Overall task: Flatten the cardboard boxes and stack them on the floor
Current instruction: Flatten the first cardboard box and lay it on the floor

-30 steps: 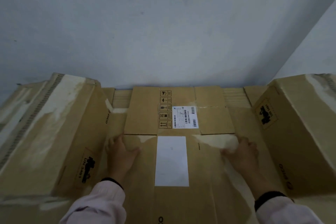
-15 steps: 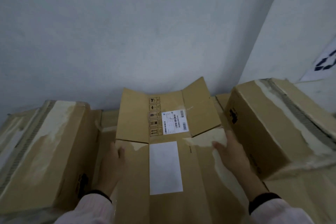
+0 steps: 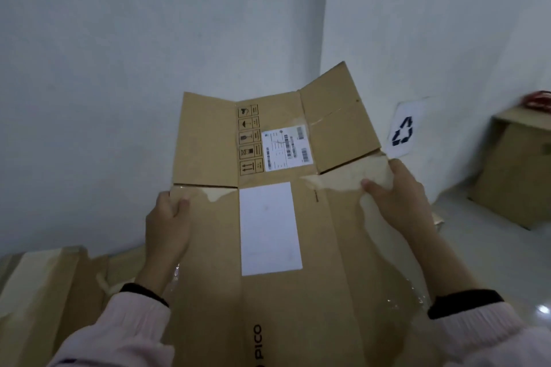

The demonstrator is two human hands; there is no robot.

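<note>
- At the lower left, tan cardboard lies low against the wall; whether all of it is flattened cannot be told from here.
- The left hand has its grip clamped on the left edge of a flattened box, thumb on the front face and fingers behind.
- That box is done collapsing, by the look of it: it is held up as one sheet in front of the person, off the floor, its top flaps splayed and the right one tilted back.
- The right hand grips the torn upper right edge the same way.
- Far right, an upright box stands on the floor near a recycling sign on the wall; it likely remains to be flattened.
- Compared with a second ago, the sheet has come up off the pile where both hands pressed it flat, and the view has swung right, so the big boxes on either side are gone.
- Left to do: lay this sheet on a stack.
</note>
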